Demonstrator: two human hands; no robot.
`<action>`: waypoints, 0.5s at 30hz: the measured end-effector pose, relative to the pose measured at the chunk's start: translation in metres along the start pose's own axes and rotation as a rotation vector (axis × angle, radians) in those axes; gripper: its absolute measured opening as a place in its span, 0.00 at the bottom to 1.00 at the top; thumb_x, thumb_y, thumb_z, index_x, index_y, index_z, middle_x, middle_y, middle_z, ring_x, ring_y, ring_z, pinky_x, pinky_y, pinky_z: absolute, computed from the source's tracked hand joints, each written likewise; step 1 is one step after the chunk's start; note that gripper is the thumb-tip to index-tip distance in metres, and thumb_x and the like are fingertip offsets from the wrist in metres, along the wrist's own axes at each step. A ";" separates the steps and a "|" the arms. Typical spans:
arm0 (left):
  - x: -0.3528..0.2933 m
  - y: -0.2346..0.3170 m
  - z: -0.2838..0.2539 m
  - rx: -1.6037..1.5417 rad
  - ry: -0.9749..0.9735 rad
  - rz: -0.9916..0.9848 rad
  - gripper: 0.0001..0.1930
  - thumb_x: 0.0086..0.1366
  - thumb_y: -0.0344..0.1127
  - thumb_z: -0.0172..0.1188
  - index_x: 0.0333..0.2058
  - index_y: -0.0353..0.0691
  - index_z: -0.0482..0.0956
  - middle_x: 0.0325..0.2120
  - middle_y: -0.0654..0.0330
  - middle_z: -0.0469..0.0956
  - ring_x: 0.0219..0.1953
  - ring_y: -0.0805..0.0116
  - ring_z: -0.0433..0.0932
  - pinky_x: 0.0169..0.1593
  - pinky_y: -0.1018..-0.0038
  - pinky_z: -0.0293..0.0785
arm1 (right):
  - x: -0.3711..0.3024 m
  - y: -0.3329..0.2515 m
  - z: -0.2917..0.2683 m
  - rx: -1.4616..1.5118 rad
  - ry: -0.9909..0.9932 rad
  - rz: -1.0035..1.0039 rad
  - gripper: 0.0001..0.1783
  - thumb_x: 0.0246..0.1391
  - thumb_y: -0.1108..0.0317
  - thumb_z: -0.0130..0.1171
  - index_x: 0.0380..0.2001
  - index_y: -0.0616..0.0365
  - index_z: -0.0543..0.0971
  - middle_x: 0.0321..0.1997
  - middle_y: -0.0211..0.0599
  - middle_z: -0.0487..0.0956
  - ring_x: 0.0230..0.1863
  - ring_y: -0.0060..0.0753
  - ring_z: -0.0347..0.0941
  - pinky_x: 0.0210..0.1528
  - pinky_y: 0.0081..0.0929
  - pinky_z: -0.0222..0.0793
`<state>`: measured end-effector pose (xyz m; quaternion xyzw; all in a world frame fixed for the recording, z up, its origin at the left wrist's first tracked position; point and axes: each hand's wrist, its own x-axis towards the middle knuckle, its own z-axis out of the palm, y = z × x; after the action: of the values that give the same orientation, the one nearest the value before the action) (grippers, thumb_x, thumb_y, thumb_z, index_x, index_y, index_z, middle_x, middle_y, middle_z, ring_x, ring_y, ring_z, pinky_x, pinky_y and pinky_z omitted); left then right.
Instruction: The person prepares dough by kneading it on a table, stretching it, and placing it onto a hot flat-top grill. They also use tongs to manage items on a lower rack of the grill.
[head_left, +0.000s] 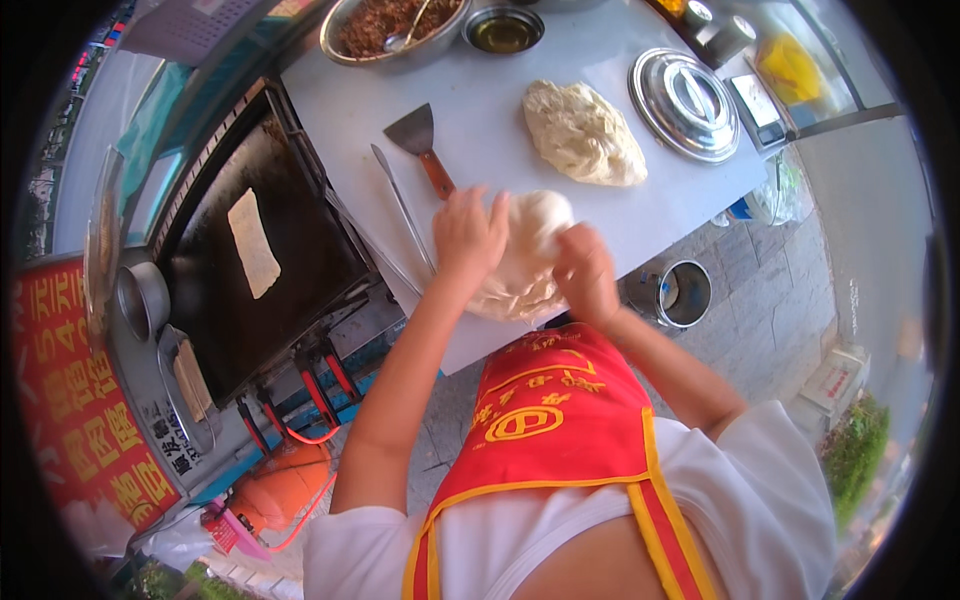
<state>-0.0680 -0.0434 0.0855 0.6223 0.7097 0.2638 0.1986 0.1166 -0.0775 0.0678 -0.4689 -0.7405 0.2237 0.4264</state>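
A mass of pale, soft dough (515, 290) lies at the near edge of the metal table, and a smooth rounded lobe of it bulges up between my hands. My right hand (587, 270) is closed on the right side of this dough, its fingers curled in. Against the left side rests my left hand (470, 235), slightly smeared by motion; its fingertips are partly hidden, so its grip is unclear. Just beyond my left hand lies a scraper (418, 140) with a wooden handle. A second, larger lump of dough (583, 133) sits farther back on the table.
Left of the table is a dark griddle (190, 290) with one flat dough strip (253, 243). Metal tongs (403, 205) lie near my left forearm. At the back stand a bowl of minced filling (375, 30) and an oil dish (503, 32). A steel lid (687, 103) lies right.
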 end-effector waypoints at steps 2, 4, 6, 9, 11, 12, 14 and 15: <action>0.006 0.014 0.020 -0.056 -0.224 -0.038 0.21 0.65 0.52 0.47 0.43 0.42 0.77 0.45 0.53 0.75 0.51 0.51 0.70 0.60 0.44 0.53 | -0.003 -0.050 -0.010 -0.001 -0.385 -0.113 0.17 0.31 0.82 0.57 0.31 0.58 0.76 0.30 0.40 0.73 0.36 0.49 0.68 0.40 0.38 0.65; 0.011 0.019 0.021 -0.050 -0.288 -0.026 0.18 0.64 0.50 0.48 0.42 0.45 0.79 0.48 0.57 0.75 0.53 0.52 0.69 0.62 0.41 0.47 | 0.005 -0.061 -0.027 0.133 -0.556 0.028 0.11 0.42 0.76 0.56 0.32 0.53 0.77 0.34 0.35 0.72 0.39 0.44 0.68 0.42 0.36 0.62; -0.018 0.023 0.017 0.024 -0.250 0.032 0.16 0.63 0.47 0.49 0.41 0.48 0.81 0.50 0.60 0.74 0.57 0.54 0.66 0.63 0.40 0.42 | 0.006 -0.049 -0.032 0.183 -0.421 0.263 0.09 0.47 0.73 0.54 0.35 0.55 0.76 0.37 0.38 0.72 0.40 0.46 0.68 0.45 0.40 0.61; -0.066 0.013 0.024 0.109 0.013 0.179 0.16 0.63 0.47 0.48 0.42 0.51 0.81 0.52 0.62 0.73 0.61 0.54 0.63 0.64 0.41 0.39 | -0.005 -0.028 -0.002 0.065 -0.051 0.408 0.12 0.51 0.69 0.52 0.40 0.60 0.74 0.42 0.45 0.73 0.44 0.49 0.68 0.50 0.44 0.59; -0.070 0.008 0.035 0.133 0.145 0.241 0.17 0.63 0.47 0.46 0.44 0.52 0.79 0.52 0.62 0.72 0.61 0.53 0.62 0.65 0.43 0.39 | -0.006 -0.024 0.028 -0.023 -0.029 0.180 0.16 0.52 0.66 0.51 0.43 0.64 0.72 0.45 0.50 0.73 0.47 0.52 0.68 0.53 0.46 0.58; -0.068 0.006 0.041 0.135 0.153 0.246 0.17 0.64 0.47 0.45 0.45 0.53 0.79 0.53 0.63 0.72 0.61 0.53 0.62 0.65 0.44 0.40 | -0.007 -0.020 0.031 -0.071 -0.016 0.159 0.21 0.53 0.62 0.49 0.46 0.66 0.71 0.48 0.53 0.73 0.49 0.54 0.68 0.55 0.44 0.57; -0.054 0.002 0.052 0.189 0.172 0.238 0.19 0.64 0.47 0.43 0.49 0.54 0.76 0.55 0.64 0.69 0.61 0.54 0.61 0.64 0.46 0.42 | 0.003 -0.003 0.038 -0.071 -0.016 0.114 0.22 0.53 0.61 0.49 0.48 0.66 0.71 0.49 0.52 0.72 0.49 0.53 0.68 0.55 0.44 0.57; -0.045 -0.002 0.057 0.201 0.178 0.225 0.19 0.64 0.48 0.43 0.49 0.54 0.76 0.55 0.64 0.69 0.61 0.54 0.61 0.64 0.46 0.42 | 0.010 0.005 0.044 -0.071 -0.016 0.094 0.23 0.53 0.61 0.48 0.48 0.66 0.71 0.50 0.52 0.72 0.49 0.53 0.68 0.55 0.44 0.57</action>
<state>-0.0280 -0.0810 0.0375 0.6888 0.6730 0.2662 0.0409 0.0807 -0.0632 0.0447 -0.5161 -0.7284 0.2209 0.3927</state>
